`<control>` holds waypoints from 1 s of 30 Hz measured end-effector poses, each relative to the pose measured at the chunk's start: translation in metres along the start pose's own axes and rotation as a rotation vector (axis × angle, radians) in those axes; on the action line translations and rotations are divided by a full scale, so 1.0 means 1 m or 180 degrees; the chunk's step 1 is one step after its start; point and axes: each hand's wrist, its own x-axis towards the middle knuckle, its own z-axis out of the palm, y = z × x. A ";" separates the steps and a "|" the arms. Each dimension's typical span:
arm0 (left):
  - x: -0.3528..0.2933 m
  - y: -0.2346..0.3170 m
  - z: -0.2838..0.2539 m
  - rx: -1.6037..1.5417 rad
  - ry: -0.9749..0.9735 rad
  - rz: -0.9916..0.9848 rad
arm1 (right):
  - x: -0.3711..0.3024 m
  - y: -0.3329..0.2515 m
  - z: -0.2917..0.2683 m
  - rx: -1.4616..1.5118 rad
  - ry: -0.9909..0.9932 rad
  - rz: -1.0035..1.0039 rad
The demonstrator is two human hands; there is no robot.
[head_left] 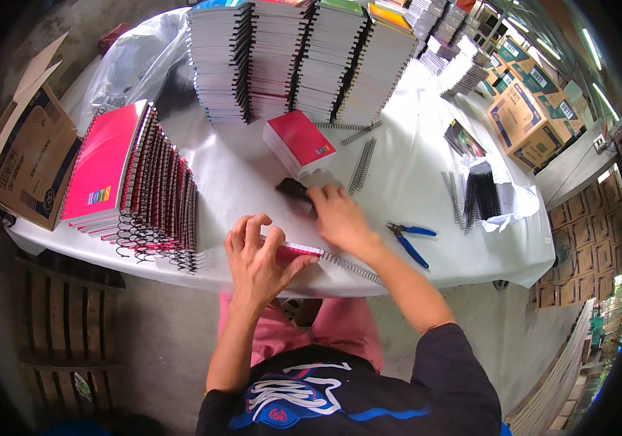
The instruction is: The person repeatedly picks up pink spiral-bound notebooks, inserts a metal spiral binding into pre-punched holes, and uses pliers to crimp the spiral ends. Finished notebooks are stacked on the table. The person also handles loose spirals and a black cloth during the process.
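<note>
My left hand [256, 254] grips a small red-covered notebook [300, 249] by the table's near edge, with fingers over its top. From the notebook's right end a long metal spiral coil [353, 269] sticks out to the right. Just beyond, my right hand [338, 218] is closed on a black handheld object [296, 192], which is blurred, so its kind is unclear. Past it lies a thick red-covered block of pages [300, 142]. Blue-handled cutting pliers [411, 241] rest on the table to the right of my right forearm.
Coil-bound red notebooks [111, 163] are stacked at left beside an open cardboard box [31, 156]. Tall stacks of page blocks [274, 65] line the back. Loose spiral coils [363, 166] lie mid-table. Black coils [482, 198] sit in white wrapping at right, near cardboard boxes [525, 120].
</note>
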 end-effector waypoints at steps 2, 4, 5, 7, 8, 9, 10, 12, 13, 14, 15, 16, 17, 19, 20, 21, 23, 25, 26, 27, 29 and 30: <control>-0.001 -0.001 -0.002 -0.0027 -0.0017 0.0008 | 0.004 0.011 -0.013 0.0853 -0.0133 0.0448; -0.002 -0.002 -0.003 -0.0073 0.0010 -0.0016 | -0.004 0.023 -0.034 0.2946 -0.0189 0.0408; -0.004 -0.004 -0.002 -0.0117 -0.0031 -0.0051 | -0.014 0.025 -0.041 0.4057 -0.0127 0.0333; -0.003 -0.003 -0.002 -0.0194 -0.0031 -0.0049 | -0.028 0.025 -0.037 0.5642 -0.0122 -0.0667; -0.003 -0.003 -0.001 -0.0229 -0.0029 -0.0051 | -0.032 0.027 -0.034 0.5314 -0.0691 -0.0668; -0.003 -0.003 -0.001 -0.0248 -0.0046 -0.0019 | -0.032 0.023 -0.031 0.4073 -0.0849 -0.0314; -0.002 -0.003 -0.001 -0.0265 -0.0063 0.0011 | -0.032 0.020 -0.027 0.2823 -0.0971 0.0019; -0.003 -0.003 -0.001 -0.0295 -0.0086 0.0019 | -0.029 0.024 -0.026 0.4002 -0.0652 -0.0343; -0.003 -0.003 -0.001 -0.0309 -0.0094 -0.0003 | -0.027 0.023 -0.028 0.4756 -0.0455 -0.0790; -0.003 -0.004 -0.001 -0.0325 -0.0101 -0.0025 | -0.025 0.020 -0.032 0.5500 -0.0245 -0.1248; -0.004 -0.005 -0.001 -0.0320 -0.0106 -0.0017 | -0.027 0.013 -0.037 0.4576 -0.0371 -0.1055; -0.003 -0.006 -0.001 -0.0317 -0.0112 -0.0008 | -0.026 0.013 -0.035 0.4000 -0.0443 -0.0842; -0.004 -0.007 -0.002 -0.0315 -0.0117 0.0001 | -0.024 0.016 -0.032 0.3421 -0.0509 -0.0634; -0.002 -0.007 -0.001 -0.0373 -0.0135 -0.0010 | -0.026 0.021 -0.036 0.3498 -0.0357 -0.0561; 0.000 -0.007 -0.001 -0.0404 -0.0146 -0.0015 | -0.023 0.017 -0.035 0.4748 -0.0198 -0.1284; -0.001 -0.009 -0.003 -0.0435 -0.0129 -0.0036 | -0.023 0.009 -0.036 0.4130 -0.0230 -0.1264; 0.000 -0.012 -0.006 -0.0498 -0.0096 -0.0077 | -0.025 0.007 -0.034 0.3270 -0.0275 -0.0935; 0.001 -0.012 -0.003 -0.0569 0.0038 -0.0058 | -0.015 0.014 -0.036 0.2680 -0.0265 -0.0414; 0.001 -0.012 -0.001 -0.0603 0.0106 -0.0049 | -0.014 0.013 -0.039 0.3088 -0.0237 -0.0797; 0.001 -0.013 0.002 -0.0433 0.0146 -0.0017 | -0.020 0.002 -0.043 0.3539 -0.0240 -0.1131; 0.000 -0.013 -0.001 -0.0682 0.0094 -0.0329 | -0.021 0.000 -0.031 0.3631 -0.0346 -0.1067; 0.003 -0.014 -0.004 -0.0810 0.0125 -0.0441 | -0.019 0.001 -0.030 0.3409 -0.0269 -0.0791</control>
